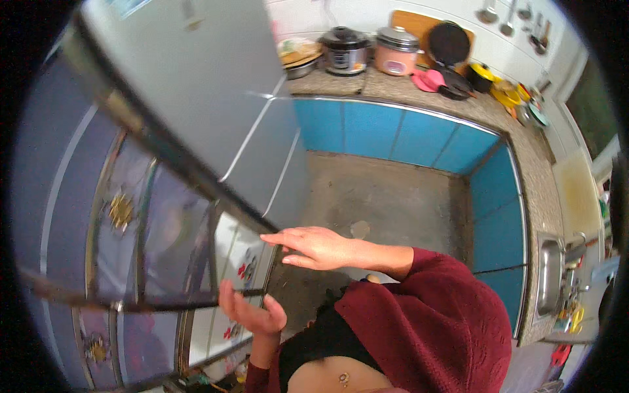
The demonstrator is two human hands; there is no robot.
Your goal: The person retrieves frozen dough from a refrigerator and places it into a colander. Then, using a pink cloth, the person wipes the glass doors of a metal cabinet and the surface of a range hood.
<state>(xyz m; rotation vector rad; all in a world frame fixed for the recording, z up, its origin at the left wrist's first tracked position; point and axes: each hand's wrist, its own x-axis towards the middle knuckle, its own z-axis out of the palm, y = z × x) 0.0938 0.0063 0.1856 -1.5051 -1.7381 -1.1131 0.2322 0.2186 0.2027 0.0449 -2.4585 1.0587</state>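
Observation:
In front of me stands a tall cabinet with two framed glass doors, both swung outward. My right hand (314, 246) has its fingertips at the dark edge of the upper door (196, 182), thumb apart from the fingers. Lower down, my left hand (253, 310) is palm up with fingers spread, close to the end of the other door's dark edge (167, 307); whether it touches is unclear. Neither hand holds anything that I can see. Gold ornaments (121, 212) decorate the glass panels. White panels with red flower prints (242, 270) show between the doors.
A grey refrigerator (206, 78) rises beyond the upper door. A granite counter (388, 91) over blue cabinets (373, 125) bears a pressure cooker (344, 51), a pink rice cooker (394, 51) and pans. At right is a steel sink (549, 277).

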